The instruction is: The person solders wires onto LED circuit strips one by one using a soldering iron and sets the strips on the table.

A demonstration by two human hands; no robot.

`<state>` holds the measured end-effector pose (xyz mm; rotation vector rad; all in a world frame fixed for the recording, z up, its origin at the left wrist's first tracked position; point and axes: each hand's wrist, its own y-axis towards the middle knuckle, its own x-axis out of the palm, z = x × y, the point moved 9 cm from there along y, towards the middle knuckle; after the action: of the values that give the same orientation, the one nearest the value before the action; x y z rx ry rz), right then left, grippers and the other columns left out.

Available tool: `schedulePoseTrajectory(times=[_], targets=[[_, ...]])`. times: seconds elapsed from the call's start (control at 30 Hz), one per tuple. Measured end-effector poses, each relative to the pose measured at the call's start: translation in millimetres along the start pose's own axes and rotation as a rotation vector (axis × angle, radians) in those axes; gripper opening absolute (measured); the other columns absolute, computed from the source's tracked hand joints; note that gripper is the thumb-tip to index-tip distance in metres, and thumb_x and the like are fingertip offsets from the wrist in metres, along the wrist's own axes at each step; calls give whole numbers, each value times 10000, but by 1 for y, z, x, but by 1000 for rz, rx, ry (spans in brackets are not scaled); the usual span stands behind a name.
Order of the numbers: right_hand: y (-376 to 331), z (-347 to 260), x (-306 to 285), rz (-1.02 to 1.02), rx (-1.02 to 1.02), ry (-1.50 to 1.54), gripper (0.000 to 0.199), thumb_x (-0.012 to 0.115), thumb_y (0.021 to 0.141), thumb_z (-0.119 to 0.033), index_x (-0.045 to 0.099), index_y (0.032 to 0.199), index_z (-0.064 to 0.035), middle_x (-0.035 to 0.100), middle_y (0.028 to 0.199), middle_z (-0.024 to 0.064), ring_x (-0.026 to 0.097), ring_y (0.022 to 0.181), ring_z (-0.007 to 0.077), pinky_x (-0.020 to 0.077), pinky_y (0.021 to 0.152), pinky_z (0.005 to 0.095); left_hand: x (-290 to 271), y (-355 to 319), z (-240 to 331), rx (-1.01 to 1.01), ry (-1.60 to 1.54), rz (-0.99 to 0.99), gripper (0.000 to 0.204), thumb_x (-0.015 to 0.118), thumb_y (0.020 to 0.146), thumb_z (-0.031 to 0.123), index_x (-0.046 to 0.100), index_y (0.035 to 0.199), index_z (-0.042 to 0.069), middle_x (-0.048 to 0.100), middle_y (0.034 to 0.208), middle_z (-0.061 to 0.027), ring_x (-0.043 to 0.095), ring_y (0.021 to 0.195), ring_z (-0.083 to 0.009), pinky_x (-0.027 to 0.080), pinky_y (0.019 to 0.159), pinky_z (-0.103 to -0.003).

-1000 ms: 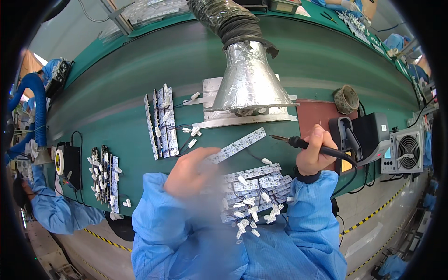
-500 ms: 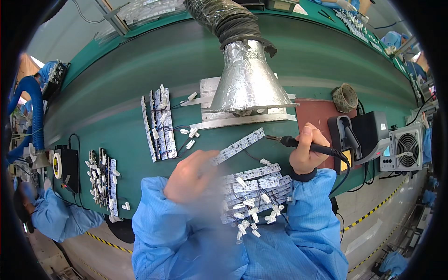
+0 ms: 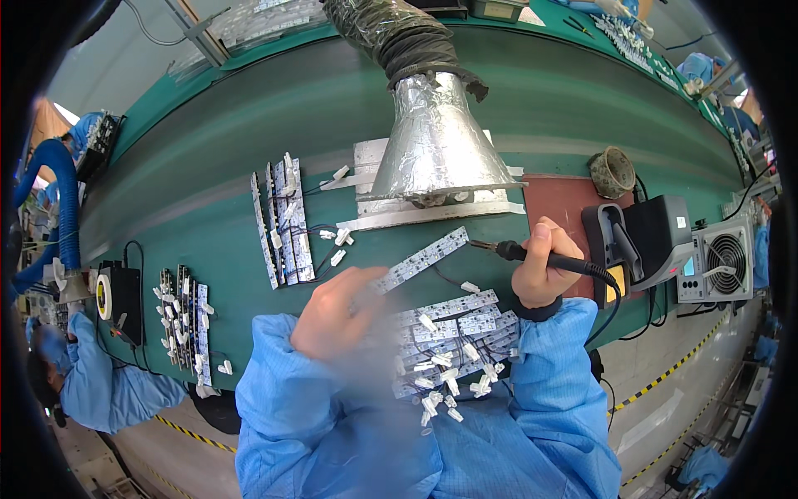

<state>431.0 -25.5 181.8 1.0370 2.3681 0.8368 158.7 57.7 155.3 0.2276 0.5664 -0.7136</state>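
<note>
Vs the earlier frame: little change, right hand [image 3: 540, 270] sits slightly closer to the middle, iron tip now just off the end of the strip; left hand [image 3: 337, 312] stays put, blurred. Left hand fingers curled around the near end of a long white LED strip board [image 3: 420, 259], which angles up and to the right above the bench; exact grip is smeared by blur. Right hand fingers closed in a pen grip on the black soldering iron [image 3: 532, 254], tip pointing left, just beside the far end of the strip; contact cannot be told. No real containers; a small round pot [image 3: 613, 171] sits at the far right, contents not readable. A pile of finished strips with white connectors [image 3: 449, 345] lies in front of the person between the two blue sleeves. Another batch of strips [image 3: 283, 220] lies to the left, and a further set [image 3: 184, 320] is at the left near a co-worker's blue sleeve [image 3: 100, 387]. A foil-wrapped fume hood [image 3: 436, 141] hangs over the work spot. A soldering station [image 3: 657, 237] and a small fan unit [image 3: 723, 258] stand at right. Surface is a green bench [image 3: 208, 133] with a brown mat [image 3: 557, 200]; factory line, yellow-black floor tape.
</note>
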Motion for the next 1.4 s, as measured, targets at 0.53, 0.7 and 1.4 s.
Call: schedulePoseTrajectory(times=[0.53,0.7,1.4], targets=[[5,8,-9,115,60,46,386,595,998,-127,532,646,19,549,593,35,454,562,69,340,527,265,0,0,-4,13,22,21,401,728,870,70,646,1251,-29,699,1106,-192,699,1000,-339,547,885,-387],[-2,23,-28,271,135,56,389,585,1016,-142,514,657,-12,526,605,17,452,564,75,345,523,269,-9,-4,2,56,40,76,417,756,849,18,646,1248,-32,706,1124,-186,706,1030,-313,544,902,-356],[1,19,-30,283,145,74,392,585,1017,-155,523,657,-12,508,590,4,443,572,68,338,521,250,-122,-66,-124,-147,272,724,398,620,969,69,600,1366,61,598,1304,-73,580,1157,-194,467,969,-327]])
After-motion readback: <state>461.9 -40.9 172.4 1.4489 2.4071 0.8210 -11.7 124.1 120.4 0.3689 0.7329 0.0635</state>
